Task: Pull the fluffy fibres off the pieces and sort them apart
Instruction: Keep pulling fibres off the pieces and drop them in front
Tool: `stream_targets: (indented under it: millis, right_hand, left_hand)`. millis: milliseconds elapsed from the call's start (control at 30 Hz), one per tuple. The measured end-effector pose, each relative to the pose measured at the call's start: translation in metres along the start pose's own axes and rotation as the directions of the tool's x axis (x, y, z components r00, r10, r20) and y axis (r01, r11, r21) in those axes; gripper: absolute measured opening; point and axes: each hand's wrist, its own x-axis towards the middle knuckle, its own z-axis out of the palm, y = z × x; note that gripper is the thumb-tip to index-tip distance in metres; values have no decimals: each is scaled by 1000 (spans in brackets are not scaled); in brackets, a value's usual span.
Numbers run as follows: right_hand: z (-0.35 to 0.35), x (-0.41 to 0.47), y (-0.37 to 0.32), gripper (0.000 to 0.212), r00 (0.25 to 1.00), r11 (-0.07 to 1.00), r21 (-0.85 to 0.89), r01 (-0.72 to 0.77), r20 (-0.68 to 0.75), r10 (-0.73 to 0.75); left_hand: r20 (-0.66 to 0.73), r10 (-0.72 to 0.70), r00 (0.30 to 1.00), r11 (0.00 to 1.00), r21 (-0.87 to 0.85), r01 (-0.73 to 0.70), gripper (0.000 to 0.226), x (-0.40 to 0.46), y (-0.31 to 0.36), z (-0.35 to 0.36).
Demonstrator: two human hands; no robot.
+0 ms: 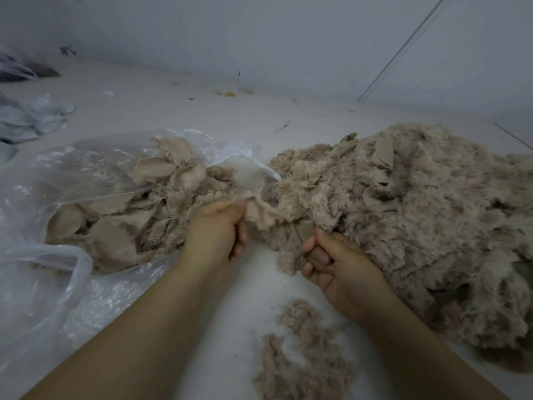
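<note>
A beige plush piece (264,216) stretches between my two hands at the middle of the white surface. My left hand (217,229) grips its upper left edge in a fist. My right hand (331,264) curls its fingers round the fluffy lower end of the piece. To the right rises a big heap of fluffy beige pieces (418,220). On the left, flat beige pieces (129,223) lie on a clear plastic bag (66,272). Loose pulled fibres (300,356) lie in a small pile near me, between my forearms.
White fabric scraps (34,116) lie at the far left. Small bits of debris (229,93) are scattered along the base of the grey wall (259,33). A thin dark line (401,50) runs diagonally across the wall at the right.
</note>
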Motion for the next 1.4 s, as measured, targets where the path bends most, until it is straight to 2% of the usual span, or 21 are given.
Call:
stream_targets:
  millis: [67,133,167,200,233,267,300,367,433,500,567,667,733,833,867,967,1133,1200,1300,1400]
  right_hand:
    - [1,-1,-1,31,1000,1000,-23,6,16,-6]
    - [2,-1,-1,31,999,999,-42,14,30,-12]
    - [2,-1,0,30,999,999,-50,16,35,-14]
    - [1,0,1,30,999,998,-62,16,35,-14]
    - [-1,0,2,30,999,997,-82,14,37,-11]
    - [-2,0,2,30,999,994,-111,13,45,-8]
    - [-2,-1,2,26,998,989,-145,18,67,-8]
    - [-3,-3,2,13,991,973,-224,49,136,-19]
    - [-4,-4,2,7,982,962,-264,71,187,-21]
    - [-4,-2,1,9,983,976,-213,53,185,-13]
    - [-5,0,1,28,991,988,-151,27,136,-6]
    - [-3,-2,1,20,994,991,-132,18,105,-5]
    - [-1,-3,0,15,994,990,-138,14,112,2]
    - [0,-3,-1,22,995,998,-64,-6,97,13]
    - [0,-2,-2,30,996,1000,-17,-25,88,26]
    - [0,0,-3,49,997,996,64,-57,59,53]
    - [2,0,-7,62,998,991,117,-58,27,55]
    - [2,-1,-7,63,998,991,122,-57,24,55]
    - [1,-3,-7,65,999,987,149,-53,14,52]
    - [2,-4,-9,58,999,981,191,-45,-3,47]
  left_hand:
    - [-164,240,957,967,126,-221,21,8,3,-7]
    - [-178,482,858,844,357,-400,28,14,7,-16]
    - [-83,579,811,705,551,-447,31,17,9,-20]
    - [54,608,792,497,752,-432,31,19,10,-24]
    - [169,555,815,286,881,-377,28,21,9,-26]
    - [209,449,869,125,948,-293,26,22,8,-25]
    - [187,340,922,20,978,-206,26,21,7,-24]
    - [118,214,970,-62,992,-107,21,16,10,-20]
    - [106,222,969,-59,994,-96,23,12,11,-17]
    - [126,306,944,-46,992,-118,27,8,12,-14]
    - [182,435,882,-42,982,-182,24,2,13,-8]
    - [282,553,784,17,937,-349,12,-9,10,4]
    - [329,508,796,115,890,-441,22,-13,4,13]
    - [292,401,868,406,793,-455,46,-13,0,28]
    - [282,390,876,469,758,-453,43,-11,1,33]
    - [255,440,861,551,680,-484,3,-9,5,43]
    - [179,538,824,551,665,-504,28,-20,-3,41]
    - [261,557,788,479,674,-562,29,-24,-6,39]
    - [444,492,749,396,652,-646,7,-26,-6,37]
    - [502,404,765,303,715,-629,31,-24,-7,39]
